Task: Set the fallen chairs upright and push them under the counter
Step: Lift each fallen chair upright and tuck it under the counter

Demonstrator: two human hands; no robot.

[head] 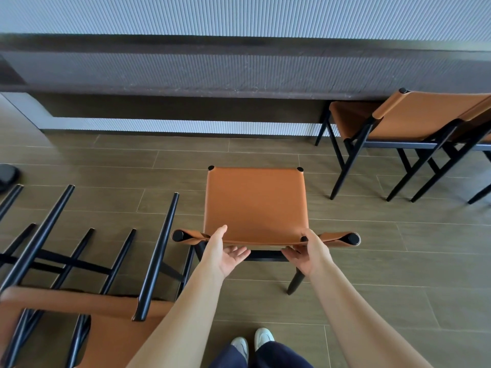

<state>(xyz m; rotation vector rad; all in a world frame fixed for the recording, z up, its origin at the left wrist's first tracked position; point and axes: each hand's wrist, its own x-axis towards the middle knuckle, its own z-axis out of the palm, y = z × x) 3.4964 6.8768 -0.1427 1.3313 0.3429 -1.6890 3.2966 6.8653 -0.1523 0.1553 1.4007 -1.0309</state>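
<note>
while the right hand (312, 254) curls its fingers round the chair backrest (333, 238), left hand (228, 254) fingers lie wide.

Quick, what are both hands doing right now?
Left hand: open, thumb against the chair backrest.
Right hand: gripping the chair backrest.

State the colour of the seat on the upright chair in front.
Orange-brown seat, clearest in the head view.
</note>
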